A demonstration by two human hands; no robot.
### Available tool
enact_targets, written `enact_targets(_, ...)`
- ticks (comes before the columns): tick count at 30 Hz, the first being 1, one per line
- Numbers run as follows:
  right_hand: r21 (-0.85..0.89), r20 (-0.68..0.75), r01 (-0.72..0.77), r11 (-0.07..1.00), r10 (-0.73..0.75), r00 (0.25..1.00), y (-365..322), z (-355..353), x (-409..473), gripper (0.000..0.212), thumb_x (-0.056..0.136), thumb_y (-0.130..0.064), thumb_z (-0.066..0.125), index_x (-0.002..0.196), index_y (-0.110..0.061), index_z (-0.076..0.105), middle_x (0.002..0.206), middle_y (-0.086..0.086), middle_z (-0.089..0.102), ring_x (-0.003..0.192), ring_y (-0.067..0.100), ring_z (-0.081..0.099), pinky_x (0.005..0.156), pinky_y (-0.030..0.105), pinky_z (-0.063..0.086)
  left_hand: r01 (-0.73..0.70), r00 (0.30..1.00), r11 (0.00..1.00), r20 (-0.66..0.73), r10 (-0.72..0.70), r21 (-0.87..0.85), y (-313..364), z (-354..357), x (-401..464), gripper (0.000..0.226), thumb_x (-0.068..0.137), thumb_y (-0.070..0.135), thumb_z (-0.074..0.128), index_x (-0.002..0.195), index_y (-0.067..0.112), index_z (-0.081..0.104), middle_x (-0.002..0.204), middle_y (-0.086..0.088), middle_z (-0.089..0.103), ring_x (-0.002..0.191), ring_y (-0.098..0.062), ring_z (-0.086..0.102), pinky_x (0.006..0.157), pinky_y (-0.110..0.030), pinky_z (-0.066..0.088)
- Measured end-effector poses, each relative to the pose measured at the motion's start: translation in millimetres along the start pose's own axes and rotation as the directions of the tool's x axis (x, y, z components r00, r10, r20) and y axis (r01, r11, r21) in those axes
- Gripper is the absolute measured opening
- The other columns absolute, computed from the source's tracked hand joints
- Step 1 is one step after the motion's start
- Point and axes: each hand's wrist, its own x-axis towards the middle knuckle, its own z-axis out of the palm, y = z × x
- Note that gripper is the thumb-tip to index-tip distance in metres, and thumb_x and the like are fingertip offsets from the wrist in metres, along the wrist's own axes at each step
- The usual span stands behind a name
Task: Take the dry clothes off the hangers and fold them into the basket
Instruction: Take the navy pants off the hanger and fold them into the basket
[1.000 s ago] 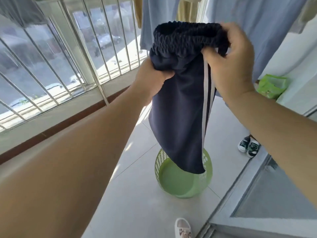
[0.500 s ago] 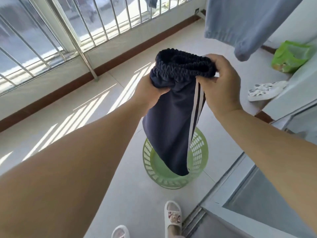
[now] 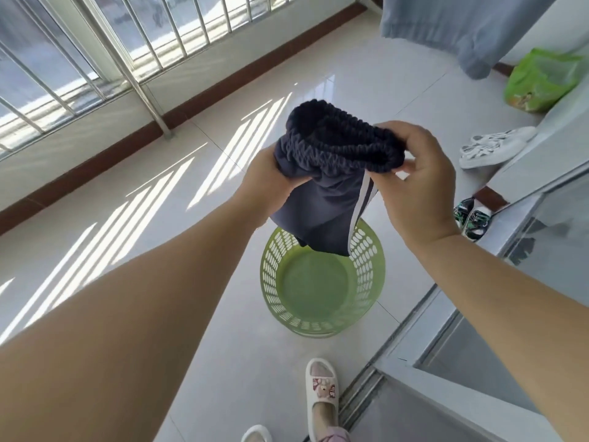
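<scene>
The left hand grips the navy shorts at the 9 o'clock side of the stretchy waistband, fingers curled into the cloth. The right hand pinches the waistband at its 3 o'clock side, thumb in front and fingers behind. The waistband is thick and crinkly and bunched up between the hands. The rest of the shorts is smooth and hangs down, with white stripes along the side. The bottom tip hangs over the far edge of the green basket.

The basket is round plastic with rows of little oval holes in its wall. It sits on shiny pale floor tiles. At 6 o'clock is a white slipper with a small pink bear picture. At 3 o'clock lie white sneakers, and at 1 o'clock a crinkly green bag; its print is too blurry to read. A light blue garment hangs at 12 o'clock. Metal window bars run across 10 o'clock.
</scene>
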Motion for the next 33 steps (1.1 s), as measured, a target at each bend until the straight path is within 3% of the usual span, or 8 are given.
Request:
enact_targets(6, -0.018, 0.16, -0.134, 0.991, 0.135, 0.978, 32, 7, -83, 0.033, 0.074, -0.004, 0.069, 0.105, -0.016, 0.065, 0.097, -0.003, 0.062, 0.094, 0.025, 0.059, 0.073, 0.015, 0.049, 0.125, 0.975, 0.992, 0.183, -0.126, 0.021, -74, 17, -40, 0.03, 0.076, 0.012, 0.075, 0.101, 0.017, 0.06, 0.079, 0.014, 0.059, 0.071, 0.002, 0.053, 0.056, -0.003, 0.043)
enact_targets(11, -0.055, 0.29, -0.389, 0.92, 0.388, 0.875, 69, 23, -130, 0.035, 0.074, -0.002, 0.072, 0.105, -0.017, 0.066, 0.101, 0.0, 0.066, 0.094, 0.021, 0.061, 0.082, 0.039, 0.055, 0.238, 0.924, 0.968, 0.288, -0.25, 0.078, -141, 39, -58, 0.028, 0.077, 0.015, 0.075, 0.102, 0.014, 0.062, 0.083, 0.007, 0.062, 0.074, -0.006, 0.055, 0.064, -0.013, 0.044)
enact_targets(15, -0.09, 0.358, -0.453, 0.887, 0.454, 0.816, 93, 39, -137, 0.034, 0.075, -0.004, 0.073, 0.106, -0.016, 0.065, 0.091, -0.014, 0.06, 0.091, 0.011, 0.057, 0.083, 0.038, 0.055, 0.28, 0.898, 0.955, 0.325, -0.296, 0.096, -174, 54, -53, 0.024, 0.081, 0.015, 0.071, 0.099, 0.021, 0.058, 0.081, 0.012, 0.058, 0.07, 0.001, 0.05, 0.05, 0.001, 0.038)
enact_targets(17, -0.097, 0.36, -0.473, 0.876, 0.474, 0.804, 109, 51, -133, 0.033, 0.076, -0.006, 0.073, 0.106, -0.017, 0.063, 0.088, -0.018, 0.058, 0.09, 0.008, 0.055, 0.086, 0.036, 0.054, 0.283, 0.896, 0.953, 0.326, -0.302, 0.107, -187, 62, -40, 0.026, 0.081, 0.015, 0.071, 0.103, 0.02, 0.058, 0.087, 0.009, 0.059, 0.075, -0.005, 0.052, 0.055, -0.001, 0.039)
enact_targets(20, -0.097, 0.346, -0.492, 0.865, 0.493, 0.798, 139, 70, -119, 0.034, 0.076, -0.006, 0.072, 0.106, -0.018, 0.062, 0.089, -0.015, 0.059, 0.083, -0.001, 0.054, 0.086, 0.026, 0.051, 0.294, 0.901, 0.951, 0.305, -0.31, 0.099, -206, 78, -12, 0.029, 0.08, 0.013, 0.071, 0.107, 0.016, 0.06, 0.096, 0.002, 0.062, 0.089, -0.014, 0.055, 0.07, -0.021, 0.044)
enact_targets(22, -0.102, 0.341, -0.487, 0.867, 0.491, 0.802, 162, 84, -106, 0.034, 0.076, -0.006, 0.072, 0.107, -0.017, 0.063, 0.089, -0.015, 0.059, 0.08, -0.008, 0.053, 0.081, 0.013, 0.047, 0.29, 0.911, 0.952, 0.277, -0.306, 0.1, -218, 89, 10, 0.032, 0.08, 0.012, 0.07, 0.111, 0.013, 0.061, 0.099, 0.001, 0.061, 0.091, -0.015, 0.054, 0.075, -0.021, 0.041)
enact_targets(25, -0.124, 0.334, -0.448, 0.885, 0.463, 0.821, 193, 101, -84, 0.033, 0.077, -0.006, 0.071, 0.108, -0.016, 0.063, 0.088, -0.016, 0.057, 0.079, -0.006, 0.053, 0.075, 0.001, 0.04, 0.268, 0.932, 0.962, 0.235, -0.274, 0.057, -232, 104, 44, 0.035, 0.081, 0.007, 0.069, 0.115, 0.011, 0.06, 0.099, 0.003, 0.06, 0.09, -0.012, 0.054, 0.064, -0.01, 0.044)
enact_targets(33, -0.169, 0.321, -0.308, 0.936, 0.348, 0.881, 263, 134, -45, 0.031, 0.077, -0.013, 0.07, 0.107, -0.016, 0.066, 0.101, -0.001, 0.066, 0.096, 0.015, 0.058, 0.088, 0.038, 0.052, 0.195, 0.97, 0.981, 0.144, -0.194, 0.003, -264, 135, 120, 0.032, 0.079, 0.002, 0.07, 0.109, 0.006, 0.063, 0.094, 0.001, 0.062, 0.084, -0.007, 0.056, 0.063, -0.001, 0.041)
